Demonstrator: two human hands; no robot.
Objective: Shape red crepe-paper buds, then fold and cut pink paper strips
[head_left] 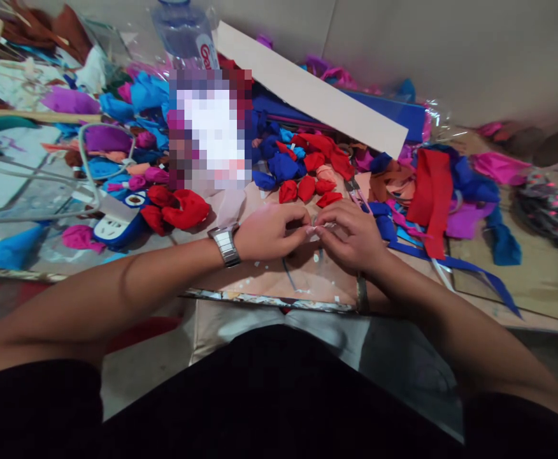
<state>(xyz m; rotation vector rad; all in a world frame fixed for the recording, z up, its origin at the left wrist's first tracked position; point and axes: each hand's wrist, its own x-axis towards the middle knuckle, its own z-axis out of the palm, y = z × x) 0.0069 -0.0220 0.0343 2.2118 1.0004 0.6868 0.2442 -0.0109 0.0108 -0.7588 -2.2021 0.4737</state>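
Over the near edge of the table, my left hand (276, 231) and my right hand (353, 234) meet fingertip to fingertip. Both are closed in a pinch on a small whitish piece (313, 230); its kind is too small to make out. A metal-banded watch (226, 247) is on my left wrist. Just beyond the fingers lie several red fabric bundles (306, 188) and a blue bundle (286, 167). Pink-handled scissors (358, 195) lie partly covered behind my right hand. A pale translucent strip (231, 207) rests beside my left wrist.
A blue-and-white power strip (116, 223) with a grey cable (82, 153) sits at left, near a larger red bundle (187, 209). Behind stand a large clear bottle (183, 35) and a pixelated bright patch. A long pale board (307, 89) leans across the back. Red strips (432, 197) lie right.
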